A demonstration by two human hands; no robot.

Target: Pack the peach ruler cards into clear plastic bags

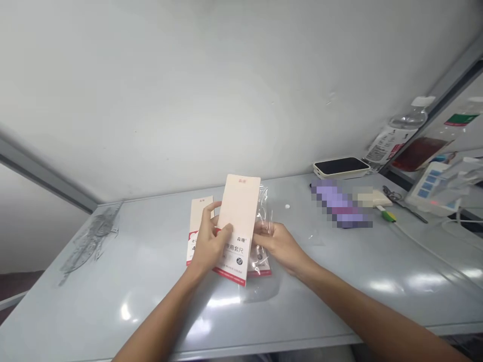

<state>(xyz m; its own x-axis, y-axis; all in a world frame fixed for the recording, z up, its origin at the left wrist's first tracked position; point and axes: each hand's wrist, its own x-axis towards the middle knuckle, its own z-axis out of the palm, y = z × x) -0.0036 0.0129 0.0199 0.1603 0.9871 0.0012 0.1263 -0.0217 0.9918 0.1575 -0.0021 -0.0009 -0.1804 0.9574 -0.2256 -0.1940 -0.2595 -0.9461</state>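
Note:
My left hand (213, 236) is closed on a pale pink packaging card (239, 206) with a red lower edge, dark print and a round "20" mark. The thumb presses on its front and the card is tilted a little. Behind it, my right hand (277, 244) has its fingers closed on a clear plastic bag (265, 201); the fingertips are partly hidden by the card. Through the bag a second red-edged card (261, 271) shows low down. Another pink and white card (195, 216) lies on the table to the left, partly covered by my left hand.
A phone (341, 167) rests near the wall at the back right, with a blurred purple packet (337, 203) before it. Farther right are a water bottle (400, 133), a white cable (422, 246) and a power strip (433, 188). A dark drawing (90, 239) marks the table's left side.

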